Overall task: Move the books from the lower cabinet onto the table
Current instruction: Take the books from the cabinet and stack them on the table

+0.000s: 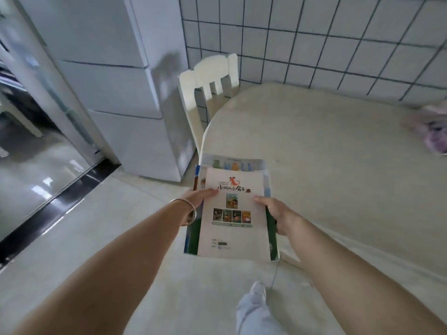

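I carry a stack of thin picture books (pixel 233 209) in front of me, over the near left edge of the cream table (pixel 326 146). The top book has a white cover with a small red dog and Chinese title. My left hand (pixel 197 198), with a metal bangle on the wrist, grips the stack's left edge, thumb on top. My right hand (pixel 275 212) grips the right edge the same way. The far end of the stack hangs above the table's rim. The lower cabinet is out of view.
A cream chair (pixel 210 81) stands at the table's far left end against a tiled wall (pixel 314 37). A white fridge (pixel 116 93) is left of it. Pink and purple cloth (pixel 433 131) lies at the table's right. A sliding door track (pixel 55 209) crosses the floor at left.
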